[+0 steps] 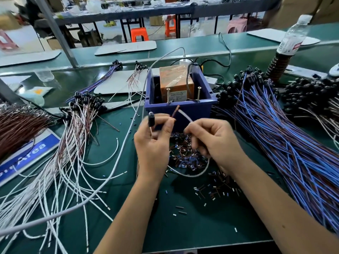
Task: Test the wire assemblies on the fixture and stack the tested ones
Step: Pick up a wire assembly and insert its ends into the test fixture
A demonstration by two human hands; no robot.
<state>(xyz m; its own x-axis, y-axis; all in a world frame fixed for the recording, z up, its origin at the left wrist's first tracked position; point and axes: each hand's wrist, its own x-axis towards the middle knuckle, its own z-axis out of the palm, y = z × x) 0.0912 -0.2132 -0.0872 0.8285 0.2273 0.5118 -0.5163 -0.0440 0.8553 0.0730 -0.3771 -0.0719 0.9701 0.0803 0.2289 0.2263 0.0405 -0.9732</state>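
Observation:
The test fixture is a blue bin (194, 109) holding an orange box (174, 79), with two upright screws (168, 95) at its front rim. Just in front of it my left hand (154, 143) pinches a wire assembly: its black cap (151, 119) sticks up on the left and its brown wire end (175, 110) points toward the screws. My right hand (211, 140) pinches the white wire end (185, 115) of the same assembly, whose white loop (194, 174) hangs below both hands. Brown-and-white assemblies (77, 125) lie piled at left.
A big heap of blue-and-brown assemblies (286, 143) with black caps fills the right side. Small cut insulation bits (185, 154) litter the green mat under my hands. A grey cable (128, 136) crosses the mat. A water bottle (293, 35) stands at back right.

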